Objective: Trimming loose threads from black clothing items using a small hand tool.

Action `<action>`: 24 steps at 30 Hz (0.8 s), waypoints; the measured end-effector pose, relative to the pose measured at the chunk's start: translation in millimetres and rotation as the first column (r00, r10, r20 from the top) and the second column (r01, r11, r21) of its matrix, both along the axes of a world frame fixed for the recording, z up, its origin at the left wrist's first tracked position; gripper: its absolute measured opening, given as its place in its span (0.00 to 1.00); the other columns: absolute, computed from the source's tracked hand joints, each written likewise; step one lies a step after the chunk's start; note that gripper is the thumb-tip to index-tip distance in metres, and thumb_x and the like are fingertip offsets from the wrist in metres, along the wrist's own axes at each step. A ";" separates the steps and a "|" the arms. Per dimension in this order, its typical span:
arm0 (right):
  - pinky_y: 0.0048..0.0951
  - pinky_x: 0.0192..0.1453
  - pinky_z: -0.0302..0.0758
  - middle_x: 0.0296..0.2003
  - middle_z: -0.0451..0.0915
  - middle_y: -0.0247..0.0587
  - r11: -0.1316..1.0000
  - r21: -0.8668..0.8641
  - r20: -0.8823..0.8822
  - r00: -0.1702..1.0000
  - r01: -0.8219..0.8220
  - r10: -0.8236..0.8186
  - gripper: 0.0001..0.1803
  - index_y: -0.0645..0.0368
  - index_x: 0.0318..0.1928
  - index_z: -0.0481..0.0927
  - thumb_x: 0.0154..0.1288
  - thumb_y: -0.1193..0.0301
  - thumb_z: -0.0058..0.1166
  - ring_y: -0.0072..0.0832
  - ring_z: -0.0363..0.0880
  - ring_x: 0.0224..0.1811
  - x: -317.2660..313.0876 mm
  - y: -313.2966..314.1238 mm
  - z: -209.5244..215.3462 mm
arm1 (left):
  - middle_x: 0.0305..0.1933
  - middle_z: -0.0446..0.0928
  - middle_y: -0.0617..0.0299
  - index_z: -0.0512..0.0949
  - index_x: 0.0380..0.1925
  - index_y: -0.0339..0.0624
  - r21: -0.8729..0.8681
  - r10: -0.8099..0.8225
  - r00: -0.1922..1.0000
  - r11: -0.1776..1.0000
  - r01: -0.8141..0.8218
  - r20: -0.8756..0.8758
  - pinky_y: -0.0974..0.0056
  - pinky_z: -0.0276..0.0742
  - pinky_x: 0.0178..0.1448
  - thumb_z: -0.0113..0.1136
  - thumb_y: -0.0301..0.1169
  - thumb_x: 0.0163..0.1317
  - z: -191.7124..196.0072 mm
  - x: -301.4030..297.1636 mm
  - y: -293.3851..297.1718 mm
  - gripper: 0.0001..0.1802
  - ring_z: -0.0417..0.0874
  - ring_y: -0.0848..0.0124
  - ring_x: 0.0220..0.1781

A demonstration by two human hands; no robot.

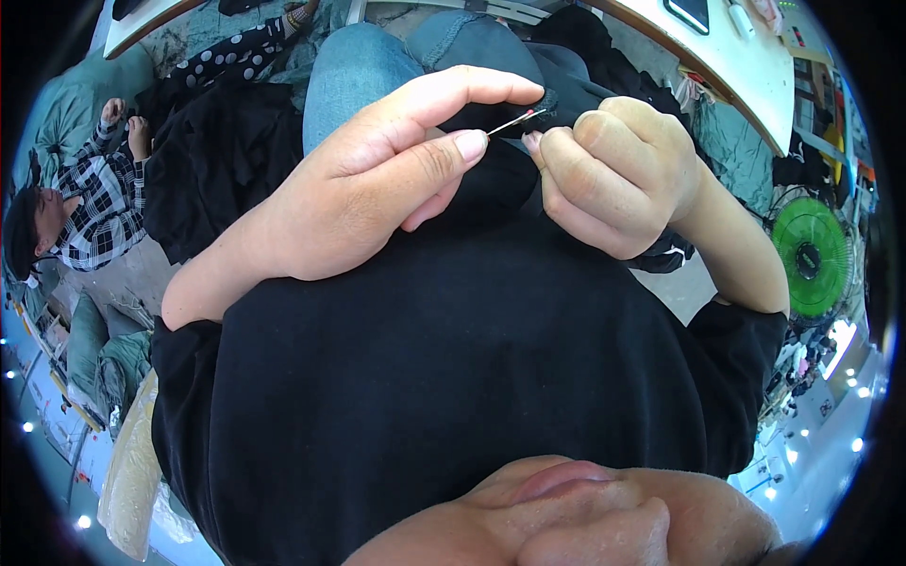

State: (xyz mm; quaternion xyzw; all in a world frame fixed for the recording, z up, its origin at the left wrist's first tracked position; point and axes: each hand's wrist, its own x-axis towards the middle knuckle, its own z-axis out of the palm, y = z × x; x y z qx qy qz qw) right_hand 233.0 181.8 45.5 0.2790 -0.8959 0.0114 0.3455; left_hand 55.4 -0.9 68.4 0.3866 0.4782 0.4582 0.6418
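Observation:
My left hand (387, 160) pinches a seam ripper (510, 124) near the thumb tip. It is a slim metal shaft with a small red bead by its forked end, pointing toward my other hand. The left index finger stretches out above it, and its handle is hidden in the hand. Close beside the tip, my right hand (618, 174) is curled with thumb and fingers pressed together. What it holds, if anything, is too small or hidden to make out. Dark cloth (495, 179) lies on my lap beneath both hands.
Black fabric (226, 141) is heaped to the left, beside a seated person in a checked shirt (99, 212). A white table (746, 80) with a phone (689, 13) stands at the far right. Below it is a green fan (808, 236). A plastic-wrapped roll (127, 472) leans at lower left.

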 end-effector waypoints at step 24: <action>0.26 0.24 0.65 0.28 0.72 0.32 0.997 -0.069 0.101 0.994 -0.039 0.046 0.07 0.58 0.31 0.81 0.51 0.70 0.62 0.23 0.69 0.25 -4.2 -27.6 2.3 | 0.21 0.63 0.73 0.70 0.68 0.45 -0.355 0.074 0.996 0.931 -0.088 -0.052 0.79 0.55 0.17 0.43 0.37 0.83 8.0 -2.5 21.7 0.20 0.55 0.85 0.14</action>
